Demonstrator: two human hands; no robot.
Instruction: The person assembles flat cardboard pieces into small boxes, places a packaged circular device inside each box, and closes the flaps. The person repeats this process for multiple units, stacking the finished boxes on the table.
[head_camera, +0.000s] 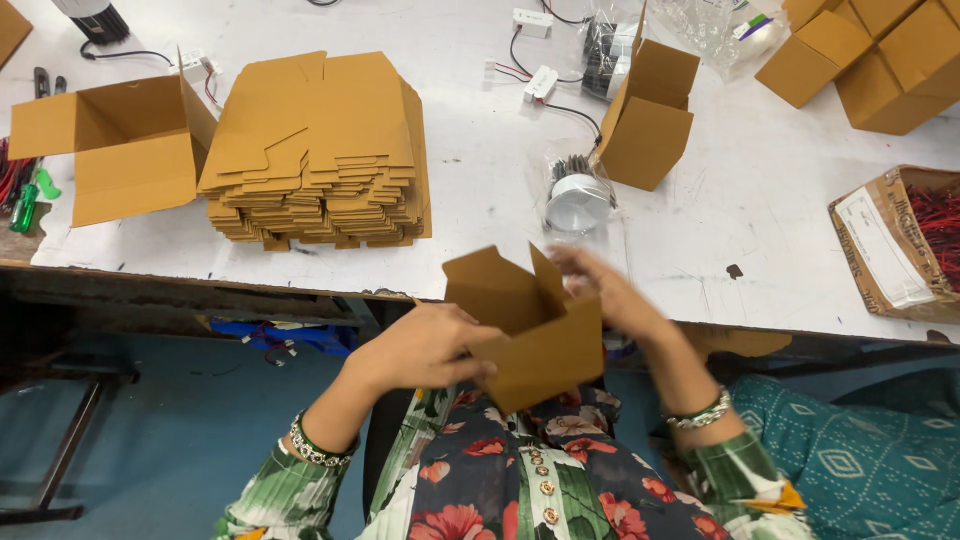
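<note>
White table (480, 150) carries one flat-carton stack (320, 150); both hands' fingers (470, 340) grip one small box (530, 335).

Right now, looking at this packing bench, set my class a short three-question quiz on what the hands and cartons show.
1. True or false: both hands grip the small brown cardboard box with its top flaps open.
2. Which lies left of the tall stack of flat brown cardboard blanks? A) an open brown carton B) a round silver lamp in clear wrap
3. Fill in: the white worktable carries a carton of ____ wires at its right edge.

Key: 1 true, left hand and right hand hold it; 2 A; 3 red.
</note>
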